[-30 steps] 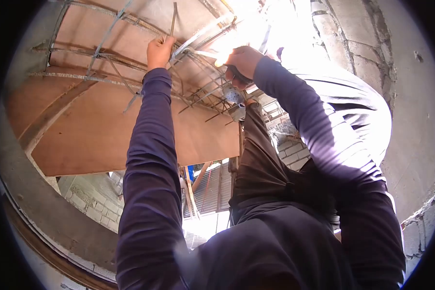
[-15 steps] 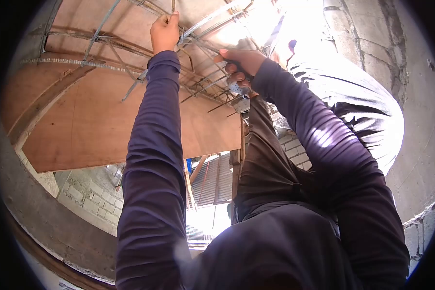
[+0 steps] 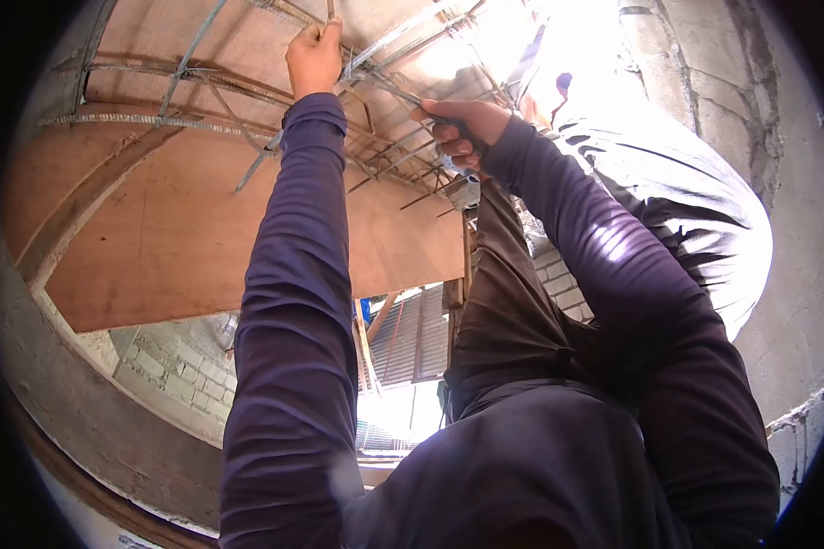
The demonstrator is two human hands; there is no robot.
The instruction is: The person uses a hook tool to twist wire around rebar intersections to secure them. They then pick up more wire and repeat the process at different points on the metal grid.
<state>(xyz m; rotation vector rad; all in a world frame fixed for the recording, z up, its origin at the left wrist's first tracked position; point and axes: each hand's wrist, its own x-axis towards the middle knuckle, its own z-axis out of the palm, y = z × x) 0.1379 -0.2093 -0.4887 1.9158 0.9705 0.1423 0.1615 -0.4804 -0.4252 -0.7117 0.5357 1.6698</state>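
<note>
My left hand (image 3: 315, 59) is closed at the top, pinching a thin brown rod (image 3: 330, 9) that runs up out of view. Lower and to the right, my right hand (image 3: 471, 128) is wrapped around a dark-handled tool (image 3: 456, 131). Its thin shaft points up and left toward the steel rebar (image 3: 375, 69); I cannot make out the tip or whether it touches a bar. The rebar forms a cage of crossing bars and bent stirrups around both hands, over plywood sheeting (image 3: 247, 229).
Another person in pale clothing (image 3: 696, 174) is close on my right, partly washed out by glare. Several bar ends (image 3: 421, 197) jut out below my right hand. A curved timber piece (image 3: 82, 201) edges the plywood. Block walls (image 3: 714, 82) rise at the right.
The view has shifted slightly. Both hands keep their grips, and my right hand sits a touch lower and farther right in the picture.
</note>
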